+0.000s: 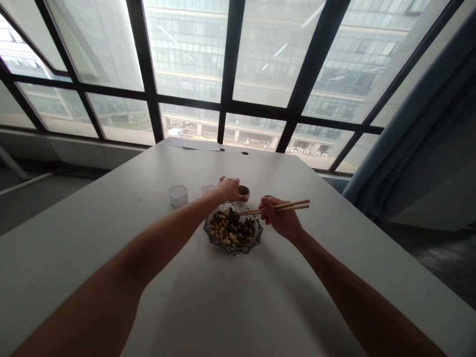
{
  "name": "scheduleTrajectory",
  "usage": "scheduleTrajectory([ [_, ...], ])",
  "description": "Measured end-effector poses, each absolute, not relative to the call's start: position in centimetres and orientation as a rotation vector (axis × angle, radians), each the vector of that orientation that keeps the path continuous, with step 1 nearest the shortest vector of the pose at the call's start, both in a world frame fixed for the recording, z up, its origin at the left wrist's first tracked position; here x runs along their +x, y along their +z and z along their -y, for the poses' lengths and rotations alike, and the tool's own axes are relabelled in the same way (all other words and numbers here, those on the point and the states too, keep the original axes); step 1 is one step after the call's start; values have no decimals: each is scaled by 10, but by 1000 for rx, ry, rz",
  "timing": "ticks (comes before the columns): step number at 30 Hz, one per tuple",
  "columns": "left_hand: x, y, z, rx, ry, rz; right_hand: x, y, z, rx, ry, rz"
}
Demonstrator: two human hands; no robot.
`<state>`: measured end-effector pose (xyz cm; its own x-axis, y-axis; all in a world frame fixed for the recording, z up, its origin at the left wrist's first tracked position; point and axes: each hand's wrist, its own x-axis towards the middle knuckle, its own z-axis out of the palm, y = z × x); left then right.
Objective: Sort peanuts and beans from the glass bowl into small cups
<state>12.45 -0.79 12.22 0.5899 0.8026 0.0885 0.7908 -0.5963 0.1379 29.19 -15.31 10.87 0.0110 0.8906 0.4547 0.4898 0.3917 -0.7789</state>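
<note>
A scalloped glass bowl (pixel 238 250) stands on the table, filled with a mix of peanuts in the shell (pixel 223 235) and dark seeds or nuts (pixel 248 228). My left hand (pixel 228 189) reaches over the bowl's far rim, its fingers and thumb around a small round cup (pixel 244 191) with a dark inside. In my right hand (pixel 279 216), at the bowl's right, is a pair of wooden chopsticks (pixel 293 206). Their tips point left, down among the dark pieces. Behind the right fingers a bit of a dark round rim shows, mostly hidden.
Left of the bowl stands a clear plastic container (pixel 178 196); a second plastic container (pixel 208 189) is partly covered by my left arm. White papers (pixel 191 144) lie at the far edge of the white table (pixel 111 218). Windows rise beyond, and a blue curtain (pixel 409 124) hangs at right.
</note>
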Motion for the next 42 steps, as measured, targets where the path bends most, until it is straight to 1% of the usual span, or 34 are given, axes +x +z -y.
scheduleTrajectory([
  [3, 105, 126, 15, 2776, 401, -1317, 291, 111, 153, -1240, 479, 1665],
  [6, 77, 120, 25, 2817, 709, -1284, 291, 113, 156, -1215, 491, 1600],
  [9, 42, 106, 36, 2829, 947, -1277, 295, 113, 155, -1209, 554, 1407],
  [14, -17, 79, 48, 2864, 1179, -1310, 306, 110, 146, -1127, 648, 1012],
  [16, -36, 70, 49, 2869, 1209, -1355, 309, 108, 146, -1101, 631, 995],
  [18, -50, 63, 47, 2860, 1215, -1409, 310, 107, 151, -1098, 534, 1057],
  [24, -65, 42, 34, 2673, 1249, -1606, 309, 105, 164, -1089, -88, 1513],
  [27, -66, 34, 30, 2609, 1234, -1662, 307, 104, 152, -1073, -198, 1583],
  [34, -67, 28, 30, 2482, 1135, -1765, 298, 113, 115, -1308, 12, 1571],
  [38, -66, 28, 30, 2434, 1123, -1765, 293, 121, 128, -1261, 143, 1466],
  [42, -65, 29, 31, 2409, 1115, -1738, 289, 119, 144, -1247, 348, 1555],
])
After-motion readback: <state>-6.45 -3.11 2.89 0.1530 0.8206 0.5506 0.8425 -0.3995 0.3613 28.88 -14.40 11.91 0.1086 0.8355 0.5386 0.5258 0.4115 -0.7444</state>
